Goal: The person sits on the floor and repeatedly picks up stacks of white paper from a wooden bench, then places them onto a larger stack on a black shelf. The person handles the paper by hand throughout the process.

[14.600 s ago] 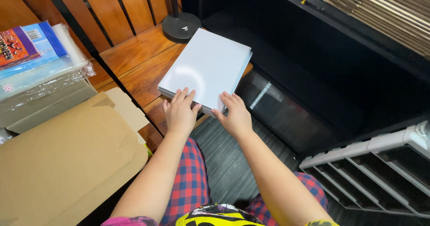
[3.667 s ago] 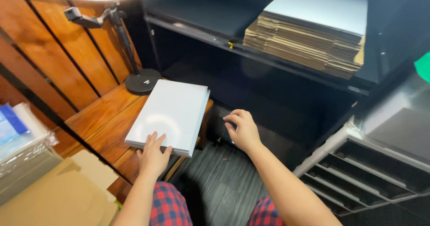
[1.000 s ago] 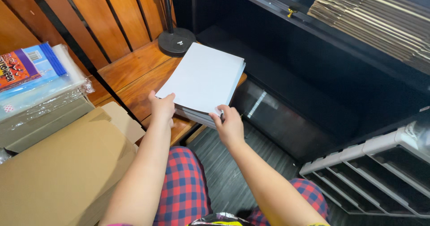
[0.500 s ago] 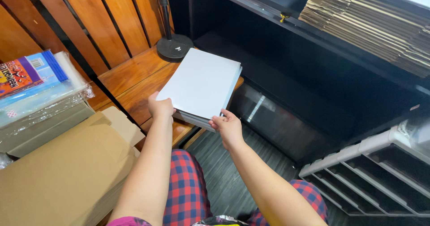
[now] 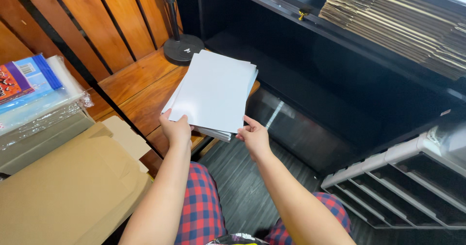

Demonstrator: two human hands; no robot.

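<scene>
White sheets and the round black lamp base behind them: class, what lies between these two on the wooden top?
Head view: nothing. The white sheets reach right up to the round black lamp base; only a sliver of wooden top shows.

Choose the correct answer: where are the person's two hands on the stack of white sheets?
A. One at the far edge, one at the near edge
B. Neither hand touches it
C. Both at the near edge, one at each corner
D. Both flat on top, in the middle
C: the left hand grips the near left corner of the stack of white sheets, and the right hand holds the near right corner.
</scene>
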